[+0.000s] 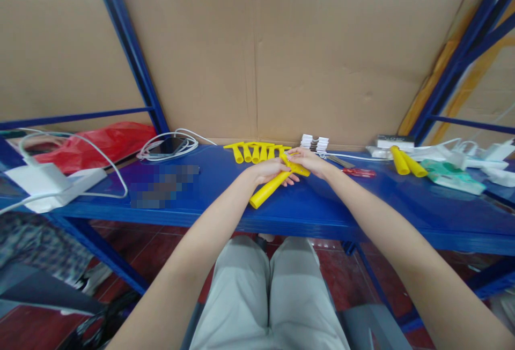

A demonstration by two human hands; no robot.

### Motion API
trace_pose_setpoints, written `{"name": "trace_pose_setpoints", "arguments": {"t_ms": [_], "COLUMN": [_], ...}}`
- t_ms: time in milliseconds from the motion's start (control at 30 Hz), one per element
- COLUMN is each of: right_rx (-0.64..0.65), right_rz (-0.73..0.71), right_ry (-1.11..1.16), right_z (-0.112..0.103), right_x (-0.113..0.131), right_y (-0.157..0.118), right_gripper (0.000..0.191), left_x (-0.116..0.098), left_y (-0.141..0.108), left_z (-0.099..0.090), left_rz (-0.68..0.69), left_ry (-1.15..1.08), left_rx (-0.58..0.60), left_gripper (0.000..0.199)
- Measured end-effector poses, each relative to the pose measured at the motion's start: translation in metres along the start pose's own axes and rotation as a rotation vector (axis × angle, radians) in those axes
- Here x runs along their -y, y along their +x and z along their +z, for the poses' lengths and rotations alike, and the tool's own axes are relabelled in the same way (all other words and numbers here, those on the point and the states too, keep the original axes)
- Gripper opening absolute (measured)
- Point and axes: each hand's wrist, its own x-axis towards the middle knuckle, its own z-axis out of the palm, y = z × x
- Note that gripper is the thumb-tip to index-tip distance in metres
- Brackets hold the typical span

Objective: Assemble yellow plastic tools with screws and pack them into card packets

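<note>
Head-height view, forward-down over both hands (270,169) (313,161)

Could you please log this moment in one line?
left hand: holds yellow piece | right hand: on its crosspiece | behind: similar pieces

the middle of the yellow piece (269,191) is partly covered by the left hand (270,170) and the right hand (316,163). the right end of the far row of yellow tubes (256,154) is blocked by the hands. at left, a pixelated thing (163,189) is blurred beyond recognition. the forearms (201,248) are cut off by the near edge, patterned cloth (38,245) by the left edge.
</note>
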Motion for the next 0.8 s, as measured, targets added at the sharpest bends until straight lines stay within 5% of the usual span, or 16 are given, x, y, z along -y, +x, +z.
{"name": "trace_pose_setpoints", "arguments": {"t_ms": [267, 433, 600, 800], "right_rx": [0.019, -0.049, -0.341, -0.386], "right_rz": [-0.041, -0.107, -0.176, 0.16], "right_ry": [-0.099, -0.238, -0.871, -1.298], "right_z": [-0.004, -0.012, -0.055, -0.115], "right_x": [-0.007, -0.002, 0.008, 0.002], "right_y": [0.003, 0.005, -0.009, -0.03], "right_gripper": [0.024, 0.041, 0.053, 0.026], "left_x": [-0.003, -0.002, -0.002, -0.004], "left_y": [-0.002, -0.001, -0.001, -0.004], "left_z": [0.002, 0.002, 0.0, 0.002], "left_rz": [-0.028, -0.026, -0.02, -0.037], "left_ry": [0.008, 0.03, -0.015, -0.035], "left_rx": [-0.02, -0.045, -0.029, -0.06], "left_gripper": [0.029, 0.027, 0.022, 0.023]}}
